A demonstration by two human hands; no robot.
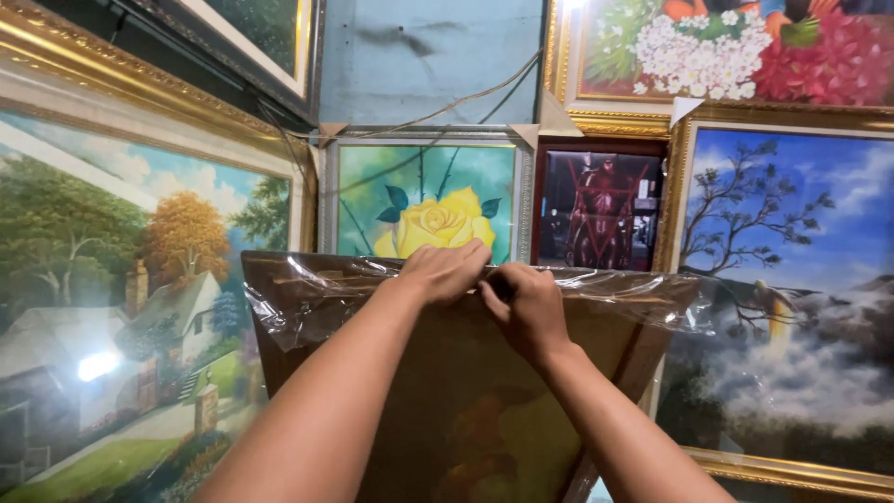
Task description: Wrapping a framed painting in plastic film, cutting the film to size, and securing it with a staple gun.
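Note:
A brown framed picture (447, 391) stands upright in front of me, its back toward me, with clear plastic wrap (307, 293) draped over its top edge. My left hand (445, 270) lies over the top edge, fingers curled over the far side, pressing the wrap. My right hand (523, 303) is beside it, touching it, fingers pinched on the plastic wrap at the top edge. Both forearms reach up from the bottom of the view.
Framed paintings cover the wall: a landscape with a house (112, 307) at left, a yellow rose (433, 219) behind my hands, a dark red picture (601, 210), a tree and clouds (792, 279) at right, flowers (726, 47) above. Loose wires (438, 112) hang across the wall.

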